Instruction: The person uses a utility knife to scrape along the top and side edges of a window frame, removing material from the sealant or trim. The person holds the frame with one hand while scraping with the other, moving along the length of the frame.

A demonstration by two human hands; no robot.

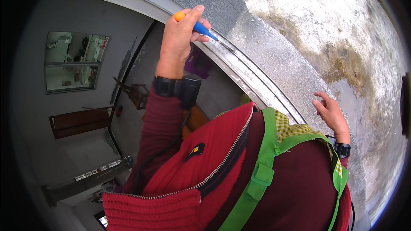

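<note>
My left hand [181,35] grips a slim hand tool [201,29] with a blue tapered handle and an orange end. The tool's narrow dark tip points down into the groove of a pale metal sliding track [247,64]. Whether it is a screwdriver or a small brush I cannot tell. Dirt and pale scuffs mark the track's channels. My right hand [332,114] hangs to the right over the rough concrete, holding nothing, with its fingers loosely bent and apart.
Left of the track is a dim room with a window [74,62], a brown wooden board [80,122], a wooden stool [138,94] and a purple object [197,62]. To the right, a concrete ledge [273,45] borders stained, damp ground [346,67]. A green apron strap [257,173] crosses my chest.
</note>
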